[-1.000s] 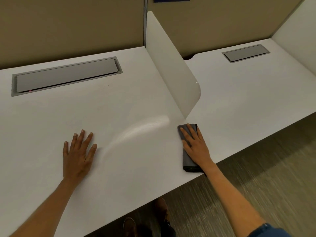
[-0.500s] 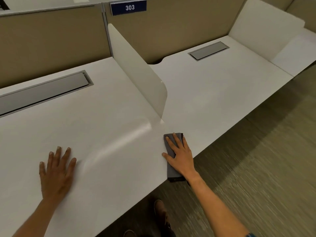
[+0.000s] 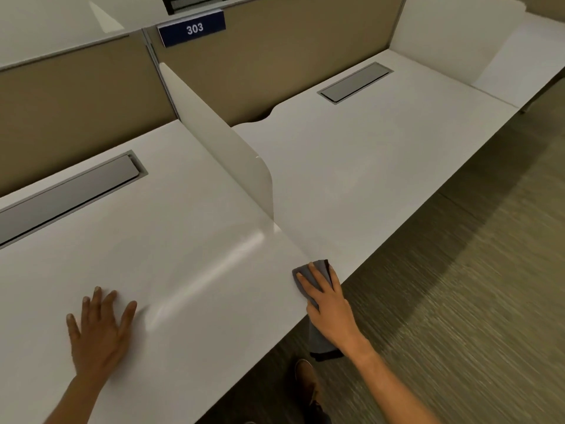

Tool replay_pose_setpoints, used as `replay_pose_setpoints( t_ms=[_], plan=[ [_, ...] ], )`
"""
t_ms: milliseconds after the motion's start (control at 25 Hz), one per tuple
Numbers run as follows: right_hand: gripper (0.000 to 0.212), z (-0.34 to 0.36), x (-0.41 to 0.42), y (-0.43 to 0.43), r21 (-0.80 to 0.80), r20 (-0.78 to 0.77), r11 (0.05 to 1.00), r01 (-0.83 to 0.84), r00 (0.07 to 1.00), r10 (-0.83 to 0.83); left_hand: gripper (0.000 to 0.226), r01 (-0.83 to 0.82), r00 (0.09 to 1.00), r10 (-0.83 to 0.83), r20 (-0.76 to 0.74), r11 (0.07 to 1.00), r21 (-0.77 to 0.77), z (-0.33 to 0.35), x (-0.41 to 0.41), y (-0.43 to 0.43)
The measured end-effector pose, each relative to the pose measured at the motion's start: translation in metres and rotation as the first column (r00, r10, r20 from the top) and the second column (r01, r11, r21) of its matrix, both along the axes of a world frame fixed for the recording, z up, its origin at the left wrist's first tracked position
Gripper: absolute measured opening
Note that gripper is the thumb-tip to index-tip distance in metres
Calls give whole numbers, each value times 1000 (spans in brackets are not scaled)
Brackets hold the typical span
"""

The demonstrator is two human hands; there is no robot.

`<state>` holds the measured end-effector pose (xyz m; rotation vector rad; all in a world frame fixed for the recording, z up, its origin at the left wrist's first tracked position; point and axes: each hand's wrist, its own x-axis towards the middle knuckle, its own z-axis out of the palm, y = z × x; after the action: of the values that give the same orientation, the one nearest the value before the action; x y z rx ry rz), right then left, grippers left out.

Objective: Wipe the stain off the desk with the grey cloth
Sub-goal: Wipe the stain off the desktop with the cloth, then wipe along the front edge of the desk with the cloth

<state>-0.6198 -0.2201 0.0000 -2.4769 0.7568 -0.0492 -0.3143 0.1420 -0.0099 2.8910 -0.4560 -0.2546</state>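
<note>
The folded grey cloth [image 3: 318, 272] sits right at the front edge of the smooth white desk [image 3: 189, 240], just in front of the near end of the seam where this desk meets its neighbour, and its lower end hangs off the edge toward the floor. The right hand [image 3: 331, 304] lies flat on top of it, fingers spread and pressing it to the surface, wrist out past the desk edge. No stain can be made out from here; there is only a pale glossy streak [image 3: 211, 273] curving across the top between the two hands. The left hand [image 3: 99, 328] is well apart from the cloth, palm down on the bare desk, fingers fanned wide and holding nothing. Behind the cloth a thin white divider panel [image 3: 220, 142] stands upright between the two desks. A long grey cable-tray lid [image 3: 70, 191] is set into the back of this desk. Up on the tan partition sits a dark blue plate reading 303 [image 3: 192, 28]. Below the desk edge, a brown shoe [image 3: 305, 374] shows on the striped carpet [image 3: 458, 301].
</note>
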Motion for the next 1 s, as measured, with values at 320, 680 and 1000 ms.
replay_pose_setpoints(
  t_ms=[320,680,1000],
  plan=[
    [82,7,-65,-8,56,-126,996,-76,989,83,82,249,968,-247,53,968,-29,11,8,-139],
    [70,26,-116,-116,633,29,750,193,962,-273,77,369,927,-367,73,929,-13,4,33,-254],
    [54,12,-8,-187,873,86,485,43,967,-239,77,256,965,-257,50,966,25,-7,63,-301]
  ],
)
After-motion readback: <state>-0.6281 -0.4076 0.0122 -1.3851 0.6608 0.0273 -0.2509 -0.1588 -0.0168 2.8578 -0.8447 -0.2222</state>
